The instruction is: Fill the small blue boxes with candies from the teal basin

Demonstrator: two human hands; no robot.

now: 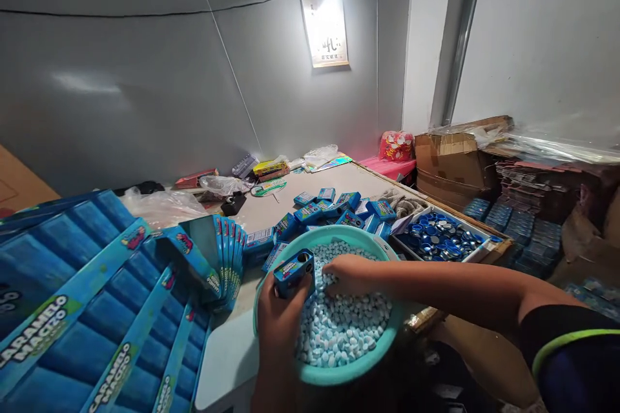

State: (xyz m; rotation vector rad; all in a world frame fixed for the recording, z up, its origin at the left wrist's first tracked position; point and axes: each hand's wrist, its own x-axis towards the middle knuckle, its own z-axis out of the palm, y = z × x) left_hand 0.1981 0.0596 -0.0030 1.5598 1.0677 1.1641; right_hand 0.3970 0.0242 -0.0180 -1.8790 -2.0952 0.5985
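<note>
Holding one small blue box [293, 271], dark opening upward, my left hand [281, 313] is closed around its sides over the left rim of a turquoise basin [339, 374]; my right hand [352, 271], half curled, has its fingertips sunk in the pale blue and white pellets [334, 339] there (from my remote post I cannot tell whether it has hold of any); basin, one, round, overlapping the near edge of the surface [307, 186]; blue boxes [346, 200], a loose heap, just beyond the basin's far rim; tray [405, 250], one, bearing round blue and silver pieces [443, 235], at the surface's right corner; printed blue cartons [111, 290], several, left of the basin; clear plastic bag [320, 155], at the far edge.
</note>
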